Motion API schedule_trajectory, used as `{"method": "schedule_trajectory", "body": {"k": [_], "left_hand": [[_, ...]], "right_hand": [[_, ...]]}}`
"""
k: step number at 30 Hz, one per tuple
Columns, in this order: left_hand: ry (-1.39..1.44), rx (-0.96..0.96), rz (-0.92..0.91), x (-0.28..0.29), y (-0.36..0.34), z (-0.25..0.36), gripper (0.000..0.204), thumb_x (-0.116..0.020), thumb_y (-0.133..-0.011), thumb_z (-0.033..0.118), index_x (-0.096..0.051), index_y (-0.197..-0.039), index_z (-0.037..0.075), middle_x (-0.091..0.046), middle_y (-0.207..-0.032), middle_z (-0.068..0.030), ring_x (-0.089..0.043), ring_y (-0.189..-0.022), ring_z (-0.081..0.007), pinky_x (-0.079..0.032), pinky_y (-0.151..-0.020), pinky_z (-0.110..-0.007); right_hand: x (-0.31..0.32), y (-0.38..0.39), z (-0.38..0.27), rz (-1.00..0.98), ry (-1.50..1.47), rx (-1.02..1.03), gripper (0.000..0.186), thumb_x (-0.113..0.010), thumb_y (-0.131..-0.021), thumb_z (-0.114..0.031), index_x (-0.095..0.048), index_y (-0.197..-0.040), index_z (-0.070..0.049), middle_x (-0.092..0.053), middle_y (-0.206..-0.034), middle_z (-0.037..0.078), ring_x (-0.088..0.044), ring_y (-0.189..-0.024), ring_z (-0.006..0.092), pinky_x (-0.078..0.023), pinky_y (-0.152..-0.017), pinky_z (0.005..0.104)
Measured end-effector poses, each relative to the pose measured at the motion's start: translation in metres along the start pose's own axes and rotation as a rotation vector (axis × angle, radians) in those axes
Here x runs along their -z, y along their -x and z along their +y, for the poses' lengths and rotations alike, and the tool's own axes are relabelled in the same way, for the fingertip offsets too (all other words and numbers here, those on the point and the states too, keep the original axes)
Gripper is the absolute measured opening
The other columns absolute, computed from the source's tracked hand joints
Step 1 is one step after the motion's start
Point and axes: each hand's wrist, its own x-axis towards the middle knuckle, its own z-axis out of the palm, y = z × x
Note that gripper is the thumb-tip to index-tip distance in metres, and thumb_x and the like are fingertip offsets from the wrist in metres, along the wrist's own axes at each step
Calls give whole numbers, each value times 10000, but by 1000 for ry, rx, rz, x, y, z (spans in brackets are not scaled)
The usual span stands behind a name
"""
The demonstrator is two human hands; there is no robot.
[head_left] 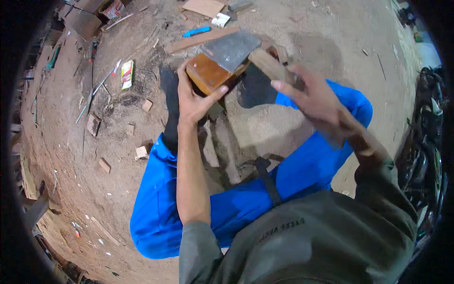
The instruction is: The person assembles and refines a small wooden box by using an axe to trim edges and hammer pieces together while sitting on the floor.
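My left hand (195, 105) grips a glossy orange-brown wooden block (208, 75) from its near left side, thumb along the front edge. Across the block's far right part lies a flat grey plate (232, 49), wide and straight-edged. My right hand (312, 92), slightly blurred, is closed around a pale wooden piece (268, 65) whose far end meets the plate's right edge. Whether that piece is joined to the plate I cannot tell. The block is held above the ground between my dark-socked feet (255, 86).
A long wooden strip (208, 39) and a blue marker-like stick (196, 31) lie beyond the block. To the left are a yellow-and-red packet (126, 75), small wood offcuts (105, 165) and thin rods (92, 97). Dark tangled material (428, 142) lines the right edge.
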Motion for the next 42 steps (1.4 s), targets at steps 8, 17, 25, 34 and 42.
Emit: {"method": "schedule_trajectory", "body": {"k": [8,17,25,34,42], "left_hand": [[-22,-14,-217,37,-2,28,1319,-1003,-489,473,-320,-1527,32,-452,-1469,-170,-462,-1379,-329,-363,-1170,-465],[-1102,-21,-227,-16,-33,93,1078,-926,-606,497,-460,-1459,31,-578,-1395,-199,-523,-1331,-385,-383,-1106,-569],[-989,3,-139,-20,-43,75,799,-877,-625,411,-597,-1253,5,-681,-1184,-185,-658,-1139,-361,-495,-998,-524],[-891,-23,-49,-9,-33,64,683,-838,-589,333,-641,-1163,18,-698,-1079,-206,-675,-1046,-397,-524,-936,-504],[-882,-93,27,-21,-38,58,503,-802,-611,261,-670,-1033,21,-701,-957,-223,-689,-938,-423,-549,-886,-495]], "right_hand": [[-38,52,23,-322,-485,13,626,-867,-800,-264,-615,-1303,9,-675,-1072,79,-626,-1039,184,-494,-923,355],[-79,69,38,-302,-1203,-468,258,-616,-927,-37,-596,-1177,19,-644,-883,97,-653,-712,205,-547,-623,369],[-4,64,26,-76,-645,-317,284,-638,-1006,-227,-600,-1178,-3,-630,-800,48,-631,-664,150,-520,-595,308],[26,29,-72,349,-660,345,546,-619,-972,-186,-404,-1405,69,-579,-932,141,-619,-704,240,-510,-630,338],[-8,12,7,40,317,471,300,-719,-921,-191,-648,-1145,-4,-662,-925,60,-654,-786,163,-522,-670,304]]}}
